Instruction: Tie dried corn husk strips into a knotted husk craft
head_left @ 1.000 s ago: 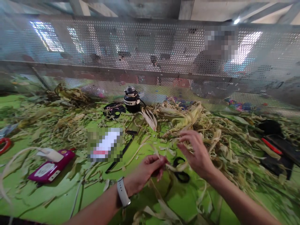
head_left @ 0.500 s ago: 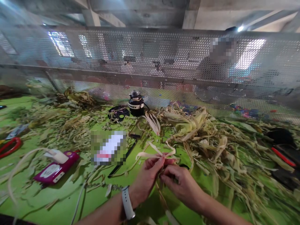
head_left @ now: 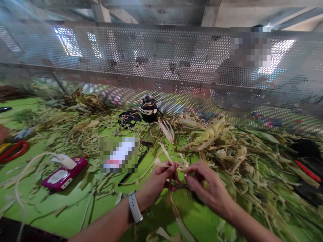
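My left hand (head_left: 164,174), with a pale watch strap on its wrist, pinches strips of dry corn husk (head_left: 165,153) between thumb and fingers. Several strip ends stick up and hang down from that pinch. Just to the right, my right hand (head_left: 203,183) has its fingers curled around the other end of the husk work, close to a thin stem or strip between the hands. What its fingertips grip is partly hidden. A longer husk strip (head_left: 180,218) trails below onto the green table (head_left: 141,225).
Loose husks (head_left: 227,161) are heaped on the right and shreds cover the left. A magenta power bank (head_left: 64,174) with a cable, red-handled scissors (head_left: 16,151), a black jar (head_left: 148,111) and a blurred-out phone-like object lie around. A perforated metal screen (head_left: 161,64) stands behind; a person is beyond it.
My right hand has moved right, away from my left, drawing the husk strips between them. A bit of another person's hand has come in at the left edge. The view has shifted slightly.
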A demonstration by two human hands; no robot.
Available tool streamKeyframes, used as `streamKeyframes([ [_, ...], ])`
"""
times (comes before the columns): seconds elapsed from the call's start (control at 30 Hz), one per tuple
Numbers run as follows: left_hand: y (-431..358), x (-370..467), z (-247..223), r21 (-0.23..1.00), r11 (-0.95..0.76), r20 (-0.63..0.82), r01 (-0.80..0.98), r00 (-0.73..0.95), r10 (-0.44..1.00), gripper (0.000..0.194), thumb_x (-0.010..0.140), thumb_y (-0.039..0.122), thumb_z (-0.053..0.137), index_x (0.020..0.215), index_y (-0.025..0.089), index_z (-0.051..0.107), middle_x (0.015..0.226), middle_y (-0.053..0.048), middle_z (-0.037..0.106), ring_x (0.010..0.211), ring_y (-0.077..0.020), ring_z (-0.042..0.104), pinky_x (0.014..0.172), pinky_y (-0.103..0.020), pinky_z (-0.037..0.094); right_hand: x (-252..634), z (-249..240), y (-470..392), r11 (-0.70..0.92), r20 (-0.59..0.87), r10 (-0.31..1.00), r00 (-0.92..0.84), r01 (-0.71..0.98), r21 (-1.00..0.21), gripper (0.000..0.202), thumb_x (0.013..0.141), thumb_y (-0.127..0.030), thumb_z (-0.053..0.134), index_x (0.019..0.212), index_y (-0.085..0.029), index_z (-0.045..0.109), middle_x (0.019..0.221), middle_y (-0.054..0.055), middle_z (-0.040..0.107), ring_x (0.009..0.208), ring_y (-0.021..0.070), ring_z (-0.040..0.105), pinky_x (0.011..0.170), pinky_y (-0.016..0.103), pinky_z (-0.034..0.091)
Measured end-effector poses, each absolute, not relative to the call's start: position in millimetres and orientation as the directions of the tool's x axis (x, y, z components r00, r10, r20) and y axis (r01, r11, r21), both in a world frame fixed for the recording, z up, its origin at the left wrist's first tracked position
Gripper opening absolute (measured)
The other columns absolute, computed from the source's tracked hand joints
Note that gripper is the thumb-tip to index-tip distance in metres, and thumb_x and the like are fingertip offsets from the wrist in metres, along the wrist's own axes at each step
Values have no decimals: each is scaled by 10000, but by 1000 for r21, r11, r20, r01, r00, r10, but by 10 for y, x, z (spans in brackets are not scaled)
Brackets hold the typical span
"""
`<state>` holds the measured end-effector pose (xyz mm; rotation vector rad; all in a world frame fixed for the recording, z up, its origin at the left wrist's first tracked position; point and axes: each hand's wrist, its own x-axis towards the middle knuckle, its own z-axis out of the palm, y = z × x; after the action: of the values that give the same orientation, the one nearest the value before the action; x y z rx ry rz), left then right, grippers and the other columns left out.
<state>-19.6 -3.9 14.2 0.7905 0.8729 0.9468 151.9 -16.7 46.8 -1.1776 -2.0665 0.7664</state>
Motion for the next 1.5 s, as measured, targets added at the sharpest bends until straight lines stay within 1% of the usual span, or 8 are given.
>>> streamKeyframes([
  [0.1, -34, -199, 144, 868, 397, -266, -300, 394, 880, 323, 692, 471, 686, 783, 183, 573, 574, 59, 463, 485, -62, 387, 449, -172, 271, 1612, 526, -86, 468, 269, 877, -398, 576, -670, 288, 890, -310, 481, 1146, -193, 544, 1116, 101, 572, 679, 129, 544, 636, 249, 442],
  [0.23, -15, -199, 161, 950, 235, -130, -203, 430, 894, 342, 720, 496, 647, 777, 163, 589, 549, 53, 450, 479, -69, 334, 464, -203, 253, 1644, 502, -30, 491, 160, 848, -505, 637, -594, 228, 905, -343, 473, 854, -186, 631, 781, 43, 617, 731, 161, 562, 648, 249, 419],
  [0.33, 7, -238, 167, 990, 120, -74, -79, 439, 895, 329, 753, 480, 618, 769, 153, 587, 601, 16, 546, 506, -86, 417, 486, -212, 307, 1625, 500, -39, 520, 173, 836, -521, 652, -552, 283, 916, -308, 459, 699, -169, 576, 676, 17, 563, 659, 138, 529, 603, 233, 385],
  [0.7, 61, -354, 220, 995, -24, -23, 93, 468, 883, 330, 780, 466, 589, 730, 140, 606, 601, 6, 549, 550, -103, 471, 517, -209, 350, 1683, 558, -48, 493, 124, 837, -533, 636, -593, 290, 918, -304, 443, 680, -168, 536, 650, -10, 523, 623, 111, 483, 579, 214, 356],
  [0.83, 28, -343, 253, 993, 119, -86, -27, 542, 836, 307, 785, 456, 592, 775, 152, 631, 618, 16, 529, 549, -92, 418, 515, -205, 303, 1722, 552, -27, 450, 80, 854, -515, 651, -611, 291, 908, -316, 455, 685, -171, 573, 647, -6, 539, 618, 121, 495, 576, 230, 378],
  [1.07, -61, -230, 174, 943, 305, -161, -134, 616, 771, 273, 673, 438, 714, 688, 169, 668, 586, 15, 559, 535, -99, 446, 525, -223, 317, 1593, 443, -19, 368, 152, 881, -449, 447, -816, 298, 882, -431, 496, 889, -204, 688, 1162, 93, 589, 1136, 226, 496, 969, 384, 373],
  [1.27, -78, -252, 152, 928, 349, -200, -127, 623, 757, 255, 623, 394, 764, 723, 172, 687, 637, -11, 612, 541, -115, 518, 524, -232, 357, 1511, 324, -76, 269, 196, 933, -301, 224, -937, 283, 821, -445, 589, 758, -186, 684, 1019, 76, 618, 1010, 194, 565, 902, 316, 419],
  [1.5, -67, -273, 210, 841, 501, -274, -202, 639, 719, 217, 680, 332, 738, 763, 140, 680, 628, -20, 642, 539, -96, 519, 519, -206, 353, 1568, 402, -66, 212, 78, 930, -360, 351, -912, 395, 897, -486, 426, 793, -153, 613, 753, 13, 572, 733, 143, 543, 678, 236, 428],
])
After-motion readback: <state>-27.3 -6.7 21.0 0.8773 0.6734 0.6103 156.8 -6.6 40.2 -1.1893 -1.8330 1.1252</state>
